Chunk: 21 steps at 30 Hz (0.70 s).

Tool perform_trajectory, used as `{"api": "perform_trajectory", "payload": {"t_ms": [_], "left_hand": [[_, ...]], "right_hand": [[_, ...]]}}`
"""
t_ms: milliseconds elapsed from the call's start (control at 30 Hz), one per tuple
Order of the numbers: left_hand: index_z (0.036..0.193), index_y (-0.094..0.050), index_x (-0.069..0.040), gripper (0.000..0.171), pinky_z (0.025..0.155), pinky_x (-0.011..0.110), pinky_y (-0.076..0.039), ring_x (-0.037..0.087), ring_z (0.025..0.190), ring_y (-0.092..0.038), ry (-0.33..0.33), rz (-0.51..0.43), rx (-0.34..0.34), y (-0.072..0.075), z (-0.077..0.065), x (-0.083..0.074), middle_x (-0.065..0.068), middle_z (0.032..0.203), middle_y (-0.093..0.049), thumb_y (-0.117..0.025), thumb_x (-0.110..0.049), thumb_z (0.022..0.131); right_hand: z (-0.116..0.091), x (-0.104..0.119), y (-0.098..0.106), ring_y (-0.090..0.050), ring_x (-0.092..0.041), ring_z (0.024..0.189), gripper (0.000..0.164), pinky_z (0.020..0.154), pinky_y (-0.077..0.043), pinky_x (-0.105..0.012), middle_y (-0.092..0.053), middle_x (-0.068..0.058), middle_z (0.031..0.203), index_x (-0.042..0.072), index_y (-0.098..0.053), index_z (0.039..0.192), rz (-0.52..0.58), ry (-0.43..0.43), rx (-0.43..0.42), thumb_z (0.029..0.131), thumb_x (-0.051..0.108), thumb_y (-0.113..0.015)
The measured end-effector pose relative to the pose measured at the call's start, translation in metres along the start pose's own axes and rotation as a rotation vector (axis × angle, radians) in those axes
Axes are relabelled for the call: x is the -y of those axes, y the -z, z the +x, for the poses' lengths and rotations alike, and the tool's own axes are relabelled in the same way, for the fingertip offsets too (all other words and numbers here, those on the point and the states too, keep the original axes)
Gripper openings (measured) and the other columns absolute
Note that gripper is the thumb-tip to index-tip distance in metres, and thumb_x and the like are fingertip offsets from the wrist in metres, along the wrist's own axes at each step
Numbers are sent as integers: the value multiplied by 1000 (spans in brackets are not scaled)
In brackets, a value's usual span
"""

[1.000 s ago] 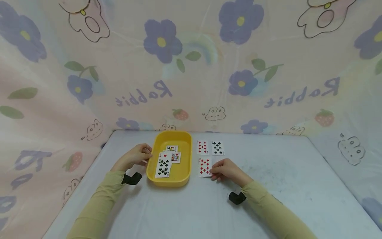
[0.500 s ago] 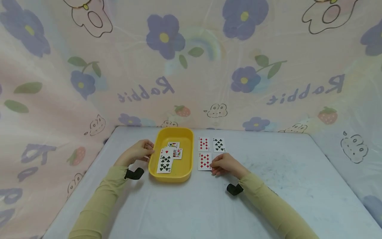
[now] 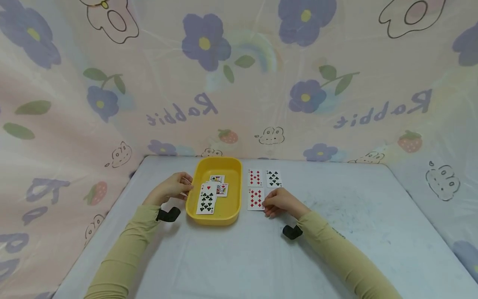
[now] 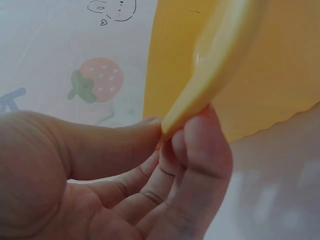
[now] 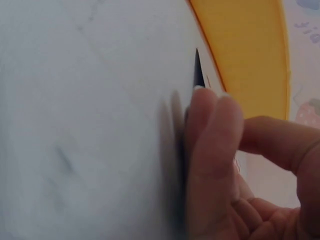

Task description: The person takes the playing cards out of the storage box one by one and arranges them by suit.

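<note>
Diamond card (image 3: 255, 198), thin and rectangular with printed red marks, is at the white bench (image 3: 231, 253), to the right of the yellow tray (image 3: 232, 199). The right hand (image 3: 281, 202) pinches it at the near right corner, thumb and fingers together on it; whether this corner is lifted, I cannot tell. Behind it lie one second diamond card (image 3: 255, 177) and one club card (image 3: 274, 179), making three cards outside. The single tray looks like smooth plastic, with rounded corners and raised rim. Inside, at least four cards overlap, two of them picture cards (image 3: 223, 189). The left hand (image 3: 171, 187) is clamped on the tray's left rim.
</note>
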<state>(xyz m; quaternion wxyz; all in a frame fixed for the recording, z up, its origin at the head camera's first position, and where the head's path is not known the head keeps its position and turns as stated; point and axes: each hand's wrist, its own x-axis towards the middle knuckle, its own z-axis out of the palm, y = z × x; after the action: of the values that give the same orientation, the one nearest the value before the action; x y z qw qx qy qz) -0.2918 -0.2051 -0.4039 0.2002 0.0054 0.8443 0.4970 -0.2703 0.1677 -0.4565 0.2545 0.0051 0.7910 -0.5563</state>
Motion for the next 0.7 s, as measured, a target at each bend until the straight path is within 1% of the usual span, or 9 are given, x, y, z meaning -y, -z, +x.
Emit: {"api": "perform_trajectory", "payload": {"t_ms": [367,533,633,700], "left_hand": [[120,-44,5,26,66,34,-56,22,78,-59,8,-3,-16,1,-1,4,17,99,-54,-53,-6,98],[121,-43,6,27,68,35,-57,22,79,-60,4,0,2,1,-2,1,17,100,-54,-52,-6,98],[121,-44,5,27,69,35,-56,22,78,-60,7,1,13,2,-1,-2,17,101,-54,-52,-6,98],[121,-44,5,27,69,34,-56,22,78,-60,9,4,19,2,-1,-4,18,102,-54,-52,-6,98]], "right_hand": [[2,3,-8,-64,-17,55,10,56,-56,-31,-67,-15,72,-4,-63,88,-51,-16,-33,85,3,-68],[1,3,-4,-64,-17,55,12,56,-56,-32,-66,-15,72,-5,-61,91,-54,-10,-39,84,3,-67],[-3,10,1,-63,-17,55,14,56,-56,-31,-66,-14,70,-6,-60,93,-80,13,-50,86,5,-65],[-5,22,5,-63,-17,55,17,56,-56,-31,-66,-14,71,-8,-60,96,-111,51,-66,88,7,-63]]}}
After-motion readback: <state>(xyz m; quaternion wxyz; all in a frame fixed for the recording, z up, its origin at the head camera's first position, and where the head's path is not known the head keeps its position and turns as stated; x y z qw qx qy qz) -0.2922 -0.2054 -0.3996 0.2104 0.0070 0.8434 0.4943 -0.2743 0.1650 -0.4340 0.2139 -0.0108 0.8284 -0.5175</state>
